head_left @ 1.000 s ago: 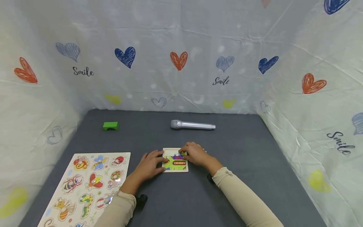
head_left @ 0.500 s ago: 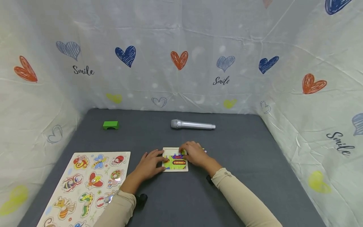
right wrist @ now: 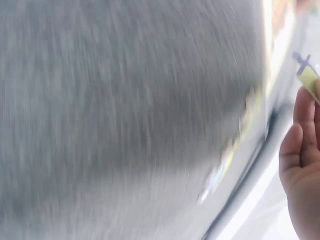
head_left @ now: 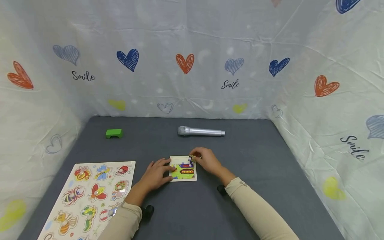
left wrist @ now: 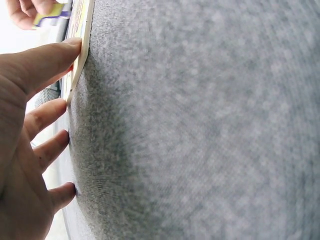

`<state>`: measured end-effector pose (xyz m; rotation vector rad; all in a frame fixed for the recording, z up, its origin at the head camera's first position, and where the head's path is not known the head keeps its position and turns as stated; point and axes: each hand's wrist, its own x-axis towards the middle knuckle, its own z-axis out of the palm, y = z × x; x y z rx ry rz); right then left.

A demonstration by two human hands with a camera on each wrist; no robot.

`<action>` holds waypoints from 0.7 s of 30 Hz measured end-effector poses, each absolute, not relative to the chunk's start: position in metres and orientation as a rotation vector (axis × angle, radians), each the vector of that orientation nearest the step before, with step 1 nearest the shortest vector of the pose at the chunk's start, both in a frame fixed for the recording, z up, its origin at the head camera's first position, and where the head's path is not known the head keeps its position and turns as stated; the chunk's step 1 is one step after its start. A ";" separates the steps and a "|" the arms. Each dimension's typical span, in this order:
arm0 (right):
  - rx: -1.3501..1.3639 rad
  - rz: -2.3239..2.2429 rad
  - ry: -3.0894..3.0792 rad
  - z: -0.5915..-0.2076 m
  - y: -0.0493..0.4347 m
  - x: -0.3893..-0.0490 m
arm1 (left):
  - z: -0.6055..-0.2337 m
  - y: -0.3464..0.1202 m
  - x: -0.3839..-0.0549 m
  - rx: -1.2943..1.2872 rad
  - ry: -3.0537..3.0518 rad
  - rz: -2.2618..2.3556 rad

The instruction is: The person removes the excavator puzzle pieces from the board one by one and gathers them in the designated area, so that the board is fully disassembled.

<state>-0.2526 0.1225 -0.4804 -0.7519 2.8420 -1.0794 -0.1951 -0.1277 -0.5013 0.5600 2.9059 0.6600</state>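
A small framed puzzle (head_left: 179, 160) lies on the dark cloth-covered table (head_left: 249, 160), between the person's hands. The left hand (head_left: 155, 174) spreads its fingers at the frame's left side; the left wrist view adds that the thumb touches the frame's edge and two outer fingertips rest on the cloth. The right hand (head_left: 208, 161) pinches a puzzle piece (left wrist: 49, 16) over the far right corner, its yellow face and purple line clearer in the wrist views. Only the right wrist view shows a blurred strip of coloured shapes (right wrist: 244, 122) near the frame. Only the head view gives the insect board (head_left: 87, 183) at left, the green block (head_left: 114, 133), and the heart-printed sheet (head_left: 210, 40) behind the microphone (head_left: 201, 131).
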 end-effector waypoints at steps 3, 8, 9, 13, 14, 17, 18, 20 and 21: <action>-0.581 -1.249 2.772 -0.478 0.145 -0.261 | -0.502 -0.129 -0.195 0.571 2.904 0.665; -0.440 -1.226 2.800 -0.480 0.193 -0.272 | -0.501 -0.130 -0.195 0.565 2.893 0.674; -0.432 -1.211 2.810 -0.481 0.201 -0.273 | -0.501 -0.131 -0.195 0.563 2.893 0.674; -0.395 -1.161 2.790 -0.483 0.220 -0.275 | -0.500 -0.131 -0.195 0.556 2.903 0.664; -0.406 -1.151 2.780 -0.483 0.223 -0.275 | -0.500 -0.131 -0.195 0.556 2.907 0.659; -0.421 -1.099 2.763 -0.485 0.226 -0.275 | -0.499 -0.131 -0.194 0.564 2.910 0.660; -0.427 -1.079 2.766 -0.486 0.227 -0.275 | -0.499 -0.130 -0.194 0.568 2.907 0.663; -0.440 -1.044 2.778 -0.487 0.228 -0.275 | -0.499 -0.129 -0.194 0.575 2.903 0.671; -0.438 -1.031 2.784 -0.488 0.228 -0.275 | -0.498 -0.129 -0.194 0.577 2.902 0.674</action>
